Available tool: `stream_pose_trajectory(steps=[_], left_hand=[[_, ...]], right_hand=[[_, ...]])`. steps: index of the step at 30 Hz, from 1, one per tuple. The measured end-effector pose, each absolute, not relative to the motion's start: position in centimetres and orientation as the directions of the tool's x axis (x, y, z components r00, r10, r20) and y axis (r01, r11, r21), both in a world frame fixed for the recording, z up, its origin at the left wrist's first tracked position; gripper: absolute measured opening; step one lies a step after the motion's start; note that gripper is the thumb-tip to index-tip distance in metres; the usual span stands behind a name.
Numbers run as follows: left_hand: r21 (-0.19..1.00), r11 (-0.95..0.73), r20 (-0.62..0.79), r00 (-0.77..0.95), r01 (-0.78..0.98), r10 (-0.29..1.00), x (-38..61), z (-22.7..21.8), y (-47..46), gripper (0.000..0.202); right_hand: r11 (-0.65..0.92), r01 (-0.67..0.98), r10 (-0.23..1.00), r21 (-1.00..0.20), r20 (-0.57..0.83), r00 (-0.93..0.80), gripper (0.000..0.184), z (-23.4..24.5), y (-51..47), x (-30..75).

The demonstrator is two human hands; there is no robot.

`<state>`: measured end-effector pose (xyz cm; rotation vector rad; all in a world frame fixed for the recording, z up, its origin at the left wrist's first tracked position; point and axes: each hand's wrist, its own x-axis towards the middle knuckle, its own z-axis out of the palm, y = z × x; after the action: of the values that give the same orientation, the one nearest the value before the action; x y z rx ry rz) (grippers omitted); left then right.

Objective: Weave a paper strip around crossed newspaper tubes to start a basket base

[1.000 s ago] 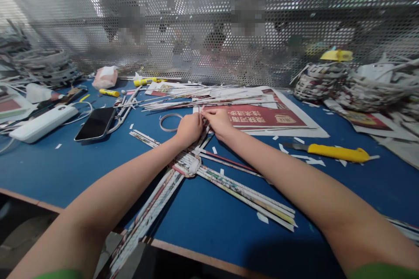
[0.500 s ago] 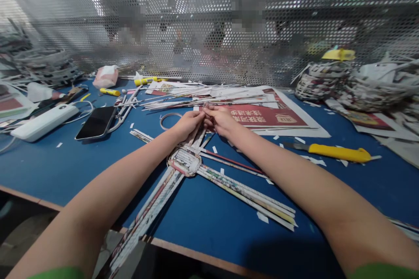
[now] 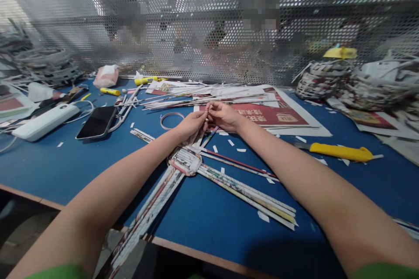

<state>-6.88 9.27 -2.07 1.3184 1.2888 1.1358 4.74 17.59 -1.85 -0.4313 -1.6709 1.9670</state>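
Note:
A cross of rolled newspaper tubes lies on the blue table, its centre bound by an oval woven band. Over its far arm, my left hand is closed, pinching the far ends of the paper tubes. My right hand meets it fingertip to fingertip, its fingers bent in a pinch at the same tube ends. The exact grip is partly covered by the fingers. One bundle of tubes overhangs the near table edge.
A yellow utility knife lies at right, amid paper scraps. Loose paper tubes and red-printed newspaper lie behind my hands. Leftward are a roll of tape, a phone and a white power strip. Woven baskets stand near the perforated screen.
My right hand has shifted slightly right, and its fingers are raised and bent differently. My left hand stays over the far arm. The woven cross has hardly moved.

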Motion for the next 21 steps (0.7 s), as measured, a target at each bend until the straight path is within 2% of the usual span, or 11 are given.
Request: stream_pose_trajectory(steps=[4,5,7,10,12,14,19,21], left_hand=[[0.992,-0.053,0.053,0.001,0.112,0.999,-7.1,-2.4,9.6,0.03],[0.986,-0.07,0.072,-0.012,0.15,0.997,-7.1,-2.5,9.7,0.03],[0.936,-0.104,0.13,-0.054,0.335,0.99,-7.2,-2.5,9.7,0.033],[0.7,-0.132,0.298,-0.119,0.702,0.947,-7.0,-2.5,9.4,0.028],[0.53,-0.114,0.392,-0.124,0.84,0.912,-6.9,-2.5,9.2,0.021],[0.443,-0.089,0.419,-0.119,0.892,0.9,-6.9,-2.6,9.2,0.022],[0.413,-0.073,0.408,-0.112,0.908,0.906,-6.9,-2.8,9.2,0.027],[0.348,-0.075,0.446,-0.095,0.934,0.89,-6.7,-2.7,9.0,0.026]], right_hand=[[-0.063,-0.198,0.63,-0.978,0.115,-0.768,0.026,-2.2,17.6,4.4],[-0.049,-0.199,0.652,-0.979,0.119,-0.749,0.025,-2.4,17.7,4.3],[-0.021,-0.192,0.702,-0.981,0.123,-0.702,0.021,-2.6,17.7,4.1],[0.028,-0.169,0.78,-0.985,0.128,-0.613,0.016,-2.7,17.5,3.6],[0.06,-0.148,0.82,-0.987,0.133,-0.556,0.014,-2.7,17.3,3.4],[0.089,-0.12,0.852,-0.989,0.138,-0.505,0.016,-2.7,17.2,3.3],[0.16,-0.043,0.898,-0.986,0.164,-0.409,0.017,-2.7,17.0,3.1],[0.192,0.008,0.904,-0.981,0.174,-0.39,0.014,-2.7,17.0,3.0]])
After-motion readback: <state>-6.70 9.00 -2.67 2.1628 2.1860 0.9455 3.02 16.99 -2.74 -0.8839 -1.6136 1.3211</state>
